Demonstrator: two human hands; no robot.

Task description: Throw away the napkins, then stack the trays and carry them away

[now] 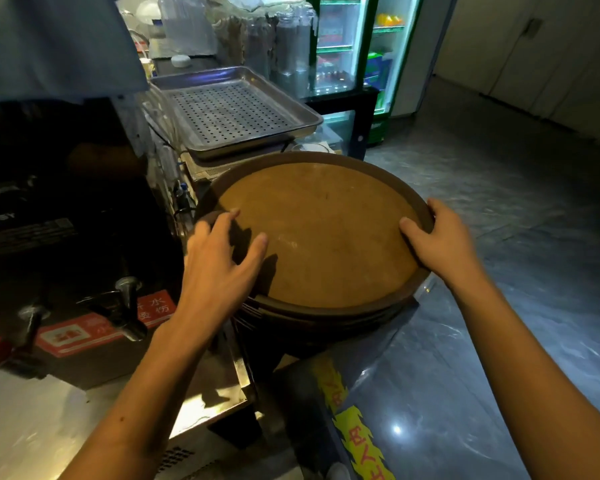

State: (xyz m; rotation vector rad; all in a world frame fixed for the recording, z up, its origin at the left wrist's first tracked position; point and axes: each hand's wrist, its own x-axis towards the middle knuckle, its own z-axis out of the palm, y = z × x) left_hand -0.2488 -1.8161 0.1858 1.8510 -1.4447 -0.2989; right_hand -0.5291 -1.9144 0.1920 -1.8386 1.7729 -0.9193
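A stack of round brown trays (321,237) sits at the counter's right end, the top one showing its tan non-slip surface. My right hand (437,242) grips the top tray's right rim, thumb on the inside. Spread over the left rim is my left hand (218,268), fingers apart, fingertips on the tray surface, holding nothing. I see no napkins.
A perforated steel tray (232,110) lies just behind the stack. A dark hot-water dispenser with taps (125,306) stands at the left on the steel counter (31,420). A lit drinks fridge (360,46) is at the back. Grey tiled floor (499,202) spreads to the right.
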